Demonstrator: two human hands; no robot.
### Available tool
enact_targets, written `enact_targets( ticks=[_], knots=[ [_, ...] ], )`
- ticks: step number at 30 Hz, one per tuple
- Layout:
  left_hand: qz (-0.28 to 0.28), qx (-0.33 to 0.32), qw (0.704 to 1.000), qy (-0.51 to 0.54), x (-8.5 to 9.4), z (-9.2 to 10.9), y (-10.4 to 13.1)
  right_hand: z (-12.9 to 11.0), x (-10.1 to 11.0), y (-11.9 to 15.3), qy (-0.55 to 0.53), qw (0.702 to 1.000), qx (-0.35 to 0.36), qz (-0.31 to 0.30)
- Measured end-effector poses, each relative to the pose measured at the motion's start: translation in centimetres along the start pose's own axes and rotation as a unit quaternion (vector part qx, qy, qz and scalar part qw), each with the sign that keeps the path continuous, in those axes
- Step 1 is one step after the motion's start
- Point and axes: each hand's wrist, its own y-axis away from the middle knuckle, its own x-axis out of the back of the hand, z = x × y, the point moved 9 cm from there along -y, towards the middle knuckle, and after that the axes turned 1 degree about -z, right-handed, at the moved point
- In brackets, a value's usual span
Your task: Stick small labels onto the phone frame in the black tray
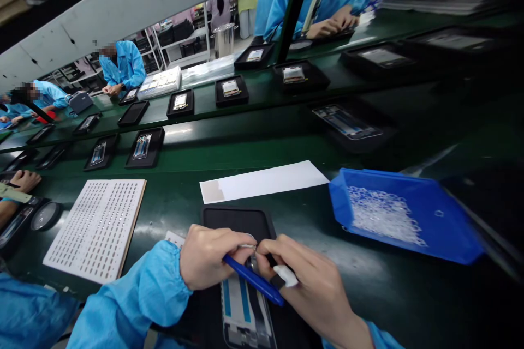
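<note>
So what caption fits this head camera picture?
Two hands work with a blue tool over a phone frame beside a blue tray.

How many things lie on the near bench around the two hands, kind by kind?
Black tray with phone frame: 1
Blue pen-like tool: 1
Blue bin of clear rings: 1
White paper strip: 1
White perforated sheet: 1
Total: 5

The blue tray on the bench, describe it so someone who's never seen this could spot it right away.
Start at the dark green bench in front of the person. To the right of the right hand and the white paper strip sits the blue tray. It is the only bright blue tray, tilted, holding a heap of small clear rings; the other trays are black.
</note>
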Motion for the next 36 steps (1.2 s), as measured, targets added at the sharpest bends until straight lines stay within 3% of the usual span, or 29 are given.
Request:
enact_targets(
  ticks=[14, 16, 19, 22, 27, 33, 36],
  knots=[
    [0.011, -0.049, 0.998, -0.037, 0.1, 1.1, 0.1, 0.4, -0.3, 0.2, 0.012, 1.0, -0.001, -0.011],
    [0.009, -0.037, 0.999, -0.026, 0.0, 0.9, 0.1, 0.4, -0.3, 0.3, 0.015, 1.0, -0.003, -0.013],
    [-0.015, 0.035, 0.998, 0.058, -0.3, -0.3, -0.1, 0.4, -0.5, 0.4, 0.011, 1.0, 0.0, -0.021],
    [-0.065, 0.141, 0.97, 0.184, -1.3, -2.0, -0.1, -0.2, -0.4, 0.4, 0.014, 0.999, 0.031, -0.01],
    [-0.123, 0.285, 0.894, 0.322, -3.6, -4.0, 0.6, -0.8, -0.5, 0.6, 0.033, 0.997, 0.073, -0.011],
    [-0.114, 0.346, 0.838, 0.405, -4.2, -5.4, 0.5, -1.2, -0.3, 1.0, 0.037, 0.994, 0.099, -0.001],
    [-0.089, 0.362, 0.826, 0.424, -3.6, -5.9, 0.5, -0.5, -0.2, 0.9, -0.007, 0.999, 0.051, -0.004]
  ],
)
